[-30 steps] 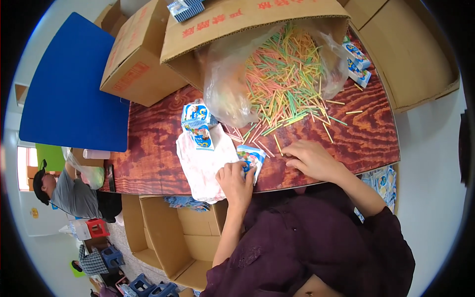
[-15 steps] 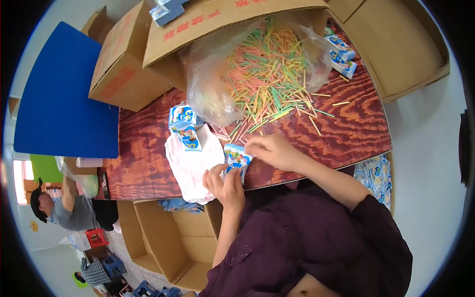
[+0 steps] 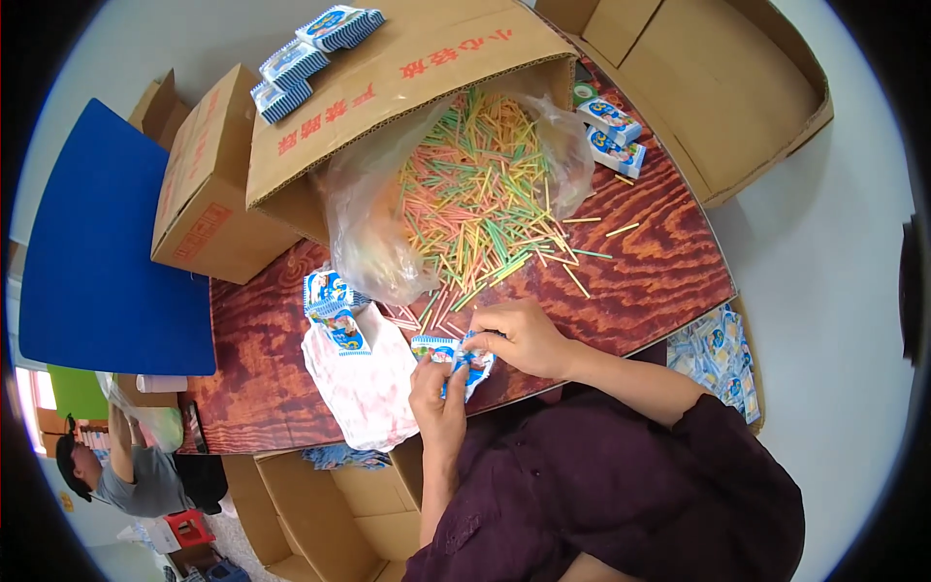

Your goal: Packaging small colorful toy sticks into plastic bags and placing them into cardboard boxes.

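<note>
Just in front of me, my left hand [image 3: 439, 405] pinches a small blue-and-white packet [image 3: 477, 369] between thumb and fingers. My right hand [image 3: 527, 339] has its fingers closed at the upper end of this packet. Under my left fingertips, another such packet [image 3: 433, 348] lies at the edge of a white cloth [image 3: 359, 388]. Two more packets [image 3: 339, 328] rest on the cloth's far left end. Beyond my hands, thin pink, yellow and green sticks [image 3: 475, 194] spill out of a clear plastic bag [image 3: 373, 247] onto the table.
A cardboard box [image 3: 388, 87] on its side holds the bag, with packet stacks [image 3: 291, 66] on top. More packets [image 3: 614, 136] lie right of it. A blue panel [image 3: 112, 242] stands left. Open boxes [image 3: 339, 504] sit below the table. Another person [image 3: 145, 475] works at far left.
My head view has shifted, so the scene sits lower and further left. My right hand has come onto the packet's end, and a second packet now shows beside the held one.
</note>
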{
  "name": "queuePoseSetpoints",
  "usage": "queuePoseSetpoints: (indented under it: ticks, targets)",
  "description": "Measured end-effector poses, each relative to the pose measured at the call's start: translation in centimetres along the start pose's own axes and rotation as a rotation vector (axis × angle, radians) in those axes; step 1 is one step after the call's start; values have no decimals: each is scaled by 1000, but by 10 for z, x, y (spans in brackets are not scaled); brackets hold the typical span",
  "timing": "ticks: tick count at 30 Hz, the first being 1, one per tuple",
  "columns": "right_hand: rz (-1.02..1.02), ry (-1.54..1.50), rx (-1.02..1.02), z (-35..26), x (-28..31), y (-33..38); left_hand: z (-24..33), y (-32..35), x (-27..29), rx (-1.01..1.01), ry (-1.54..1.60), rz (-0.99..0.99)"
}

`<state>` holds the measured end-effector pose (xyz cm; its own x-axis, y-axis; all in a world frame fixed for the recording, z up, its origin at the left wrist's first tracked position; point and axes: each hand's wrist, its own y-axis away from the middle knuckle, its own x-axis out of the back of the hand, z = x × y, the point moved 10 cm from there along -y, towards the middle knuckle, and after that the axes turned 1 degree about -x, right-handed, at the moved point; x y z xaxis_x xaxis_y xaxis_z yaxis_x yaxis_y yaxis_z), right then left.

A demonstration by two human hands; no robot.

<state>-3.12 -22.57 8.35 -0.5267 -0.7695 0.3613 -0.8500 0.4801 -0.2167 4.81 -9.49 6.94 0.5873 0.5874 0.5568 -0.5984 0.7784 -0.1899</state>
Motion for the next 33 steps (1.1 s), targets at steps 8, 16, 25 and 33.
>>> queuePoseSetpoints:
  ticks: [8,16,25,33]
  targets:
    - [-109,-53,22,-2,4,-12,-26,-2,-13,264,310,-63]
    - [236,407,145,44,22,-147,-20,-12,-15,157,208,-74]
    - [203,1208,175,31,-41,-207,-43,-2,-8,224,443,6]
    - [219,982,126,37,10,-201,-59,5,-16,457,725,68]
